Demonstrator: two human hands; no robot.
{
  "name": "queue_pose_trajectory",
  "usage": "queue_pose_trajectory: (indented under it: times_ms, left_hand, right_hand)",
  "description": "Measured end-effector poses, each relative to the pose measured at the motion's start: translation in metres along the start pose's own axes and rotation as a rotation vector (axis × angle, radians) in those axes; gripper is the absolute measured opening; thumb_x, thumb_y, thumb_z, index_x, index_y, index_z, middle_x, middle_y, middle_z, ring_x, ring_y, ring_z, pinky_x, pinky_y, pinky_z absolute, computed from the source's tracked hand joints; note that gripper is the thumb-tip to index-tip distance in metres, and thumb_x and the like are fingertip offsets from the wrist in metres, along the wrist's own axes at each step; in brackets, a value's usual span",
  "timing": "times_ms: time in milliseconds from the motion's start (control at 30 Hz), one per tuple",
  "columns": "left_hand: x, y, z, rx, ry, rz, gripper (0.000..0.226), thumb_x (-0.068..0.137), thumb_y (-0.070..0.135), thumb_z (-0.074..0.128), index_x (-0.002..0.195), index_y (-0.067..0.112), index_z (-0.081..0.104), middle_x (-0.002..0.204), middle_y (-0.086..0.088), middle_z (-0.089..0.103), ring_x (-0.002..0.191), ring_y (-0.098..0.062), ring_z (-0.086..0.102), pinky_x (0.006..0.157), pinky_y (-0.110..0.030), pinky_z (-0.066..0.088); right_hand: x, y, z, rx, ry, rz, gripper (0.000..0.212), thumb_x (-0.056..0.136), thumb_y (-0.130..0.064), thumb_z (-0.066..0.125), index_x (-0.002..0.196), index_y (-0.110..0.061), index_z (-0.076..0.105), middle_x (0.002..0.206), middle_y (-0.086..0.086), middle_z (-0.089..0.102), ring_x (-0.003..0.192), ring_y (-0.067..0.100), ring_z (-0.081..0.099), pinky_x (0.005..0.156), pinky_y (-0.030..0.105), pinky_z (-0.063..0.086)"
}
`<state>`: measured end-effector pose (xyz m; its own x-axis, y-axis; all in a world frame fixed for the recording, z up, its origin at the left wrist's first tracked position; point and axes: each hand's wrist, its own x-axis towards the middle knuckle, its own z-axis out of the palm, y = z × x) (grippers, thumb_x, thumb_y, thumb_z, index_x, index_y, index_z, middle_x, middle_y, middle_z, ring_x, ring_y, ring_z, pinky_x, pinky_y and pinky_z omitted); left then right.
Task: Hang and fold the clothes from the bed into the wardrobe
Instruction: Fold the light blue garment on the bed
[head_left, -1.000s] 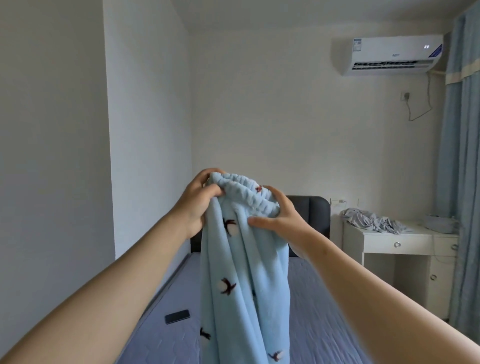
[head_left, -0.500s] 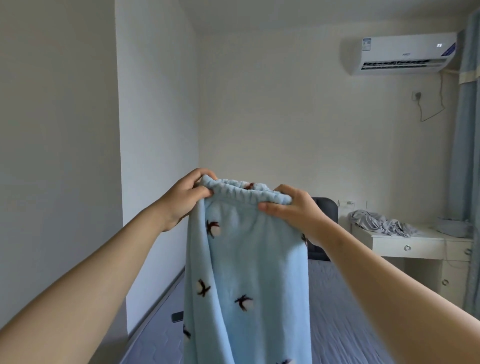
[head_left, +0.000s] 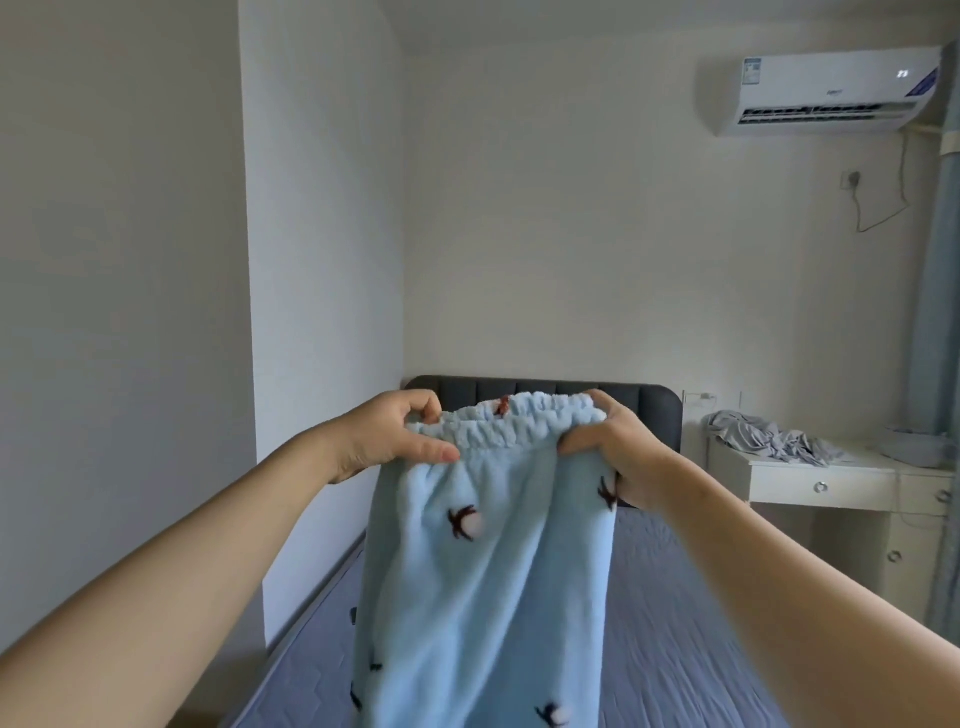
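Observation:
Light blue fleece trousers (head_left: 483, 582) with small dark-and-white motifs hang in the air above the bed (head_left: 675, 623). My left hand (head_left: 387, 434) pinches the left end of their elastic waistband. At the right end, my right hand (head_left: 621, 449) grips the same waistband. The band is stretched wide between both hands, and the legs drop out of the bottom of the frame. No wardrobe is in view.
A dark padded headboard (head_left: 654, 410) stands behind the trousers. A white desk (head_left: 831, 483) at the right carries a crumpled grey garment (head_left: 763, 439). A blue curtain (head_left: 940, 312) hangs at far right, an air conditioner (head_left: 831, 88) high on the wall. A white wall (head_left: 322, 260) juts out at left.
My hands have moved apart and spread the bunched waistband wide. The trousers hang lower in view, uncovering the headboard, and a dark flat object on the bed is hidden now.

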<state>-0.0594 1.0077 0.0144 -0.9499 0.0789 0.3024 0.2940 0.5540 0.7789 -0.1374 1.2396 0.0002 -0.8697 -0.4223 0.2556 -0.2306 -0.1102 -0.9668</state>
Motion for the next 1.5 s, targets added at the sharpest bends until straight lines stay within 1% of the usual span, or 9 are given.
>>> queue_pose_trajectory:
  times_ms: [200, 367, 500, 700, 867, 967, 1167, 1333, 1500]
  left_hand:
    - [0.003, -0.002, -0.001, 0.647, 0.041, -0.055, 0.031, 0.069, 0.007, 0.069, 0.07, 0.02, 0.042, 0.074, 0.006, 0.044, 0.061, -0.009, 0.038, 0.051, -0.022, 0.03]
    - [0.005, -0.027, 0.007, 0.597, 0.078, -0.189, 0.022, 0.073, 0.007, 0.056, 0.072, 0.019, 0.037, 0.07, 0.003, 0.041, 0.058, -0.014, 0.031, 0.05, -0.024, 0.025]
    - [0.022, -0.06, 0.011, 0.45, -0.007, -0.417, 0.03, 0.077, 0.001, 0.055, 0.098, 0.018, 0.044, 0.088, -0.005, 0.049, 0.069, -0.019, 0.048, 0.054, -0.025, 0.042]
    - [0.068, -0.117, 0.037, 0.978, 0.108, -0.466, 0.023, 0.084, 0.0, 0.039, 0.095, 0.013, 0.055, 0.1, -0.007, 0.056, 0.089, -0.026, 0.055, 0.063, -0.027, 0.038]
    - [0.109, -0.104, -0.002, -0.018, 0.428, -0.457, 0.022, 0.092, 0.005, 0.034, 0.089, 0.021, 0.049, 0.1, -0.011, 0.059, 0.054, -0.023, 0.061, 0.043, -0.024, 0.05]
    - [0.117, -0.066, -0.032, -0.517, 0.403, -0.329, 0.025, 0.096, -0.001, 0.038, 0.111, 0.015, 0.05, 0.101, -0.013, 0.061, 0.05, -0.022, 0.063, 0.04, -0.031, 0.054]
    - [0.093, -0.001, -0.076, -0.517, 0.567, 0.022, 0.02, 0.096, 0.005, 0.044, 0.101, 0.025, 0.049, 0.087, 0.004, 0.062, 0.051, -0.005, 0.064, 0.061, -0.023, 0.052]
    - [0.067, 0.025, -0.095, -0.543, 0.684, 0.136, 0.012, 0.096, 0.009, 0.046, 0.101, 0.019, 0.052, 0.087, 0.005, 0.064, 0.053, -0.002, 0.065, 0.053, -0.019, 0.052]
    - [0.042, 0.054, -0.101, -0.551, 0.562, 0.142, 0.01, 0.1, 0.027, 0.04, 0.109, 0.022, 0.039, 0.096, 0.001, 0.059, 0.048, -0.011, 0.066, 0.045, -0.022, 0.052]
  right_hand:
    - [-0.001, 0.005, 0.001, -0.006, -0.278, 0.088, 0.023, 0.073, 0.002, 0.069, 0.086, -0.012, 0.057, 0.074, 0.005, 0.07, 0.066, 0.019, 0.068, 0.062, 0.031, 0.058]
    - [0.011, 0.023, -0.006, -0.419, -0.408, 0.226, 0.026, 0.077, 0.0, 0.071, 0.099, -0.009, 0.059, 0.099, 0.009, 0.069, 0.091, 0.026, 0.067, 0.086, 0.04, 0.055]
    - [0.028, 0.052, -0.001, -0.817, -0.226, 0.235, 0.035, 0.073, -0.016, 0.077, 0.102, -0.016, 0.057, 0.089, 0.0, 0.06, 0.08, 0.017, 0.059, 0.067, 0.028, 0.048]
    - [0.072, 0.121, 0.025, -1.026, 0.108, 0.309, 0.019, 0.08, -0.027, 0.062, 0.095, -0.017, 0.054, 0.096, 0.002, 0.057, 0.084, 0.023, 0.058, 0.068, 0.028, 0.045]
    - [0.104, 0.082, 0.047, -0.234, 0.352, 0.153, 0.019, 0.093, -0.014, 0.05, 0.078, -0.022, 0.042, 0.089, 0.001, 0.052, 0.049, 0.023, 0.057, 0.037, 0.022, 0.047]
    - [0.117, 0.041, 0.059, -0.058, 0.448, -0.039, 0.023, 0.087, -0.011, 0.058, 0.079, -0.025, 0.041, 0.093, 0.005, 0.056, 0.059, 0.021, 0.06, 0.046, 0.026, 0.052]
    - [0.106, -0.034, 0.079, -0.072, 0.629, -0.39, 0.019, 0.08, -0.018, 0.066, 0.087, -0.02, 0.049, 0.082, -0.006, 0.055, 0.082, 0.017, 0.059, 0.081, 0.036, 0.055]
    - [0.081, -0.072, 0.094, -0.154, 0.633, -0.561, 0.016, 0.082, -0.011, 0.057, 0.091, -0.02, 0.048, 0.073, -0.016, 0.048, 0.063, -0.003, 0.044, 0.057, 0.013, 0.038]
    - [0.061, -0.099, 0.104, -0.093, 0.607, -0.651, 0.019, 0.082, -0.011, 0.057, 0.092, -0.022, 0.046, 0.073, -0.017, 0.05, 0.064, -0.003, 0.047, 0.064, 0.017, 0.043]
